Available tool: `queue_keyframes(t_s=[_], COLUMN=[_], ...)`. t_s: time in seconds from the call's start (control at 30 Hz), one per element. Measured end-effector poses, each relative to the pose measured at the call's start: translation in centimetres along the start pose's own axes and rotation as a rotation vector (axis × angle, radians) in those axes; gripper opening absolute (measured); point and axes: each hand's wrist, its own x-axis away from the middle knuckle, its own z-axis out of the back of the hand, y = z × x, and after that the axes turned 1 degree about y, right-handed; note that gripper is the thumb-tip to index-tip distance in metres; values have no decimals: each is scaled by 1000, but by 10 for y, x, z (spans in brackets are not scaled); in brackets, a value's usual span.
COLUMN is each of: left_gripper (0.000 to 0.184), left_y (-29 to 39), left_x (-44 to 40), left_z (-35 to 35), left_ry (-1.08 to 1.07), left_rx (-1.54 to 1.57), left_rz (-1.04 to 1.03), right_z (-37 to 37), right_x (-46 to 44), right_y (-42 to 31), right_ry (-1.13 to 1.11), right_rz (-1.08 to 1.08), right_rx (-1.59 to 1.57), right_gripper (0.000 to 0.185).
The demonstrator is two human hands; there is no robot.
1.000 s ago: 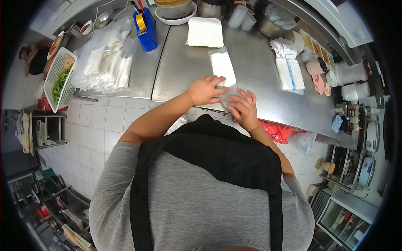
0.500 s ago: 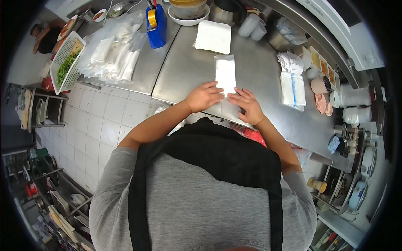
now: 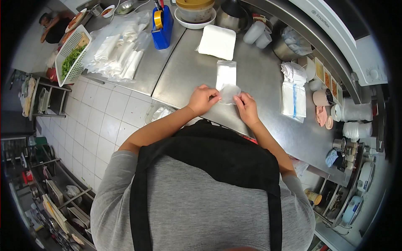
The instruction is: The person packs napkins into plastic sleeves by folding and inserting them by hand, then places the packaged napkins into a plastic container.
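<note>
Near edge, centre: left hand (image 3: 202, 100), fingers drawn in narrow, thumb and forefinger pinching the left side of a clear sleeve's loose near end. Right hand (image 3: 247, 109), likewise narrow, pinching the right side of that end. The grip from both sides seems meant to spread the thin film and keep it square.

Between and beyond the hands: the clear sleeve (image 3: 229, 94), lengthwise on the worktop (image 3: 188, 71), its near end raised, its far part lying flat. Inside it, a white folded sheet (image 3: 226, 75), apparently paper or cloth; the steel beneath supports it, leaving only the film to be handled.

Right, about mid-depth: white folded packets (image 3: 294, 99) with a blue stripe, stacked well apart from the hands, probably to spare the working space.

Left, farther: a pile of filled clear sleeves (image 3: 119, 52), overlapping, likely set aside as one group.

Far centre: a stack of white sheets (image 3: 217, 42), just beyond the sleeve, presumably for short reach.

Far left of that stack: a blue tape dispenser (image 3: 162, 31), upright, yellow roll (image 3: 158, 19) at its side, pens in its top; a compact holder for small tools.
</note>
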Motion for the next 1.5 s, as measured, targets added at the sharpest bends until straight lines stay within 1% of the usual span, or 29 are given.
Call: queue_keyframes(t_s=[0.07,0.1,0.2,0.3,0.4,0.5,0.57,0.67,0.77,0.8,0.87,0.9,0.97,1.0,1.07,1.13,1.2,1.27,1.37,1.4,1.47,1.5], left_gripper=[17,17,21,22,24,25,25,26,28,28,25,24,22,23,28,33,35,34,32,31,26,23], left_y=[1,4,28,26,24,27,22,20,20,20,17,16,6,7,13,24,26,12,9,10,5,1], left_x=[-2,-4,-15,-21,-27,-37,-41,-43,-44,-42,-41,-40,-32,-31,-30,-28,-28,-24,-15,-12,-5,-3], left_z=[-7,-8,3,-2,-6,-2,-5,-5,-5,-5,-2,0,3,6,4,19,41,51,75,82,92,98], left_ry=[6,10,-75,-68,-71,-198,-213,-250,-261,-259,-220,-192,-1,97,342,408,289,287,299,305,338,355], left_rx=[-34,-52,-103,-148,-290,-346,-384,-388,-363,-355,-280,-240,127,311,659,992,1310,1315,1295,1284,1207,1168], left_rz=[140,210,372,429,429,481,473,486,496,497,515,526,572,584,716,774,752,743,758,768,717,690], right_z=[-6,-9,-17,-20,-15,-13,-11,-8,-6,-8,-16,-19,-21,-19,-18,-18,-21,-26,-43,-47,-57,-62], right_x=[-6,-9,-19,-28,-38,-47,-56,-61,-66,-68,-74,-71,-70,-71,-68,-69,-71,-76,-89,-92,-101,-107], right_y=[-4,-4,1,1,-8,-10,-7,-7,-14,-11,0,2,5,-2,-17,-43,-58,-66,-63,-69,-82,-91], right_ry=[71,85,119,134,127,90,60,75,31,38,46,53,59,57,57,22,-26,-90,-195,-230,-301,-309], right_rz=[-51,-75,-120,-114,-121,-177,-210,-232,-221,-258,-329,-371,-436,-422,-405,-365,-354,-371,-441,-423,-383,-404], right_rx=[-158,-136,-90,-48,49,120,172,325,236,101,-167,-405,-873,-917,-1013,-1089,-1135,-1143,-1132,-1137,-1147,-1132], right_gripper=[22,23,26,28,30,30,32,35,35,32,26,22,16,14,11,11,11,11,12,12,13,13])
